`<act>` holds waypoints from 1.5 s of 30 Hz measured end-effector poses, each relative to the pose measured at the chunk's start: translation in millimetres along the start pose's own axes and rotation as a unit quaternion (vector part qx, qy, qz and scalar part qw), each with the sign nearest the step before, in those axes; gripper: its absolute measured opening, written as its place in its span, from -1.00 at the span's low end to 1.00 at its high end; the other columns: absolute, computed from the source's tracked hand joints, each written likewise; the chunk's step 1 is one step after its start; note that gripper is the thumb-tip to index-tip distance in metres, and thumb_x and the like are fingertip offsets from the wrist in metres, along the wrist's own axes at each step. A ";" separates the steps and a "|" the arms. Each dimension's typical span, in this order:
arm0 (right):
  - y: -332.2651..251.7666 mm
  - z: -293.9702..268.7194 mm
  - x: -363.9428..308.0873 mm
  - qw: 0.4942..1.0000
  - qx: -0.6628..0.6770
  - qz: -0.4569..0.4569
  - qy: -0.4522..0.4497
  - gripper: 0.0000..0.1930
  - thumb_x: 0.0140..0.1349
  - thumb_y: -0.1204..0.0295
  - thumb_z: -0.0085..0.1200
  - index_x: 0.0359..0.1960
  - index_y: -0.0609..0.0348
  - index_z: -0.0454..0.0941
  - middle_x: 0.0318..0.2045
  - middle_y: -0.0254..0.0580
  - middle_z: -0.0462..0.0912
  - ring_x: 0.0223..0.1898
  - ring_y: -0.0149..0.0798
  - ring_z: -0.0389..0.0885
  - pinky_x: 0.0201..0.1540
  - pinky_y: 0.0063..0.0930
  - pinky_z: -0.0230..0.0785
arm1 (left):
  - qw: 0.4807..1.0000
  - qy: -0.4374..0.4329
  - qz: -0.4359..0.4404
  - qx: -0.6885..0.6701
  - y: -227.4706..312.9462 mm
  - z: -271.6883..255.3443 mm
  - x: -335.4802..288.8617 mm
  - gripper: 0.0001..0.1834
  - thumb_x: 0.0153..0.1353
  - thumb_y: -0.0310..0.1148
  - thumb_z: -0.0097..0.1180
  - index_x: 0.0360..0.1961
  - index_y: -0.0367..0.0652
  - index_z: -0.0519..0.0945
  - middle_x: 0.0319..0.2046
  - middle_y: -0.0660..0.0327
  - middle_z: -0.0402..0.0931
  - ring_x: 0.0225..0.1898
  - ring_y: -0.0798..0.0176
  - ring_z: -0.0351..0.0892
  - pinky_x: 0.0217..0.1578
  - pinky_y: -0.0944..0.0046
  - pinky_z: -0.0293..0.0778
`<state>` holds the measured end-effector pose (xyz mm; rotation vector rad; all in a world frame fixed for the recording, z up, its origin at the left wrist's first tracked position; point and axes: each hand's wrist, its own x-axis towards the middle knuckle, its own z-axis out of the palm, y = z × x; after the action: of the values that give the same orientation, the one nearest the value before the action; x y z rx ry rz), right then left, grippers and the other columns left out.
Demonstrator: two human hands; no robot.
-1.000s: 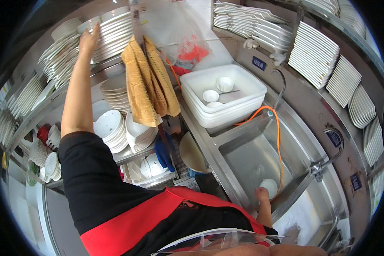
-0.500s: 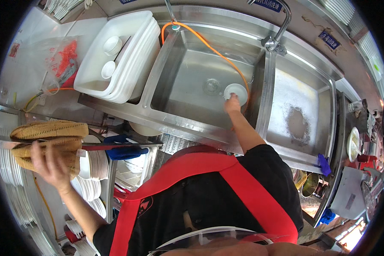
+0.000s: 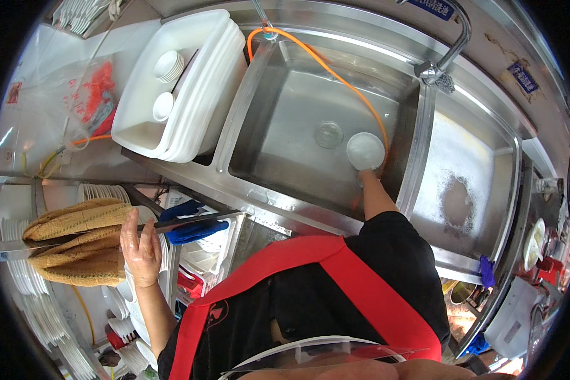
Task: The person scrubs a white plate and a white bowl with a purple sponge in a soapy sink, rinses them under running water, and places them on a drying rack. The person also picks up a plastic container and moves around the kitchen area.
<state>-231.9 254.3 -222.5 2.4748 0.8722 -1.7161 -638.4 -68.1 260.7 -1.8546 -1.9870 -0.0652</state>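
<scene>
Over the middle sink basin (image 3: 278, 133), my right hand (image 3: 367, 176) grips the near rim of a small round white bowl (image 3: 365, 150); its fingers are partly hidden. The bowl's inside faces up, just right of the round drain (image 3: 329, 135). An orange hose (image 3: 335, 75) runs down into the basin beside it. Off to the left, my left hand (image 3: 140, 250) is raised with fingers stretched out and nothing held. It is right beside a brown towel (image 3: 82, 237) draped over a rail; I cannot tell if it touches the rail.
Nested white tubs (image 3: 193, 95) with small white bowls (image 3: 169, 65) stand left of the basin. On the right is a foamy basin (image 3: 453, 152) below a faucet (image 3: 432, 71). Blue cloths (image 3: 196, 228) hang on the rail. Stacked white plates (image 3: 38, 278) fill the left shelf.
My left hand has moved right, from in front of the brown towel to its right end. My right hand has shifted slightly toward me, and more of the bowl shows. The view has shifted slightly.
</scene>
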 end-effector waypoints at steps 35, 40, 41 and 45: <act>-63.0 -102.8 -190.9 0.660 -0.246 -0.540 0.460 -0.79 -0.07 0.47 0.09 -0.32 0.06 0.53 -0.31 -0.25 0.59 -0.22 -0.07 0.52 -0.19 -0.22 0.42 | 0.996 0.029 -0.060 -0.067 0.4 12.3 -48.4 -0.74 0.06 -0.55 0.14 -0.18 -0.15 0.59 0.08 0.00 0.42 0.01 -0.05 0.45 -0.02 0.08 0.39; -71.4 -104.4 -242.1 0.580 -0.137 -0.650 0.471 -0.74 -0.19 0.60 0.08 -0.38 0.07 0.54 -0.41 -0.22 0.56 -0.32 -0.06 0.46 -0.23 -0.23 0.35 | 0.992 0.055 -0.066 -0.092 -2.3 10.5 -67.2 -0.76 0.06 -0.55 0.15 -0.19 -0.16 0.59 0.07 0.01 0.43 -0.03 -0.04 0.47 -0.03 0.09 0.39; -72.2 -102.2 -251.1 0.568 -0.116 -0.666 0.470 -0.73 -0.19 0.63 0.06 -0.38 0.07 0.53 -0.41 -0.21 0.55 -0.32 -0.05 0.45 -0.22 -0.23 0.34 | 0.991 0.056 -0.071 -0.100 -2.4 9.9 -71.2 -0.77 0.07 -0.55 0.15 -0.20 -0.16 0.59 0.06 0.01 0.43 -0.04 -0.04 0.48 -0.03 0.09 0.39; -68.6 -93.2 -279.8 0.534 -0.069 -0.714 0.448 -0.71 -0.20 0.70 0.01 -0.39 0.09 0.53 -0.40 -0.19 0.55 -0.32 -0.03 0.44 -0.22 -0.22 0.33 | 0.989 0.071 -0.083 -0.099 -2.2 6.1 -88.6 -0.80 0.07 -0.54 0.14 -0.22 -0.16 0.60 0.07 0.02 0.43 -0.05 -0.04 0.49 -0.02 0.09 0.39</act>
<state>-250.8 219.3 77.7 2.1563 3.4625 0.3619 -640.2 -150.0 226.3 -1.7409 -2.0928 -0.4449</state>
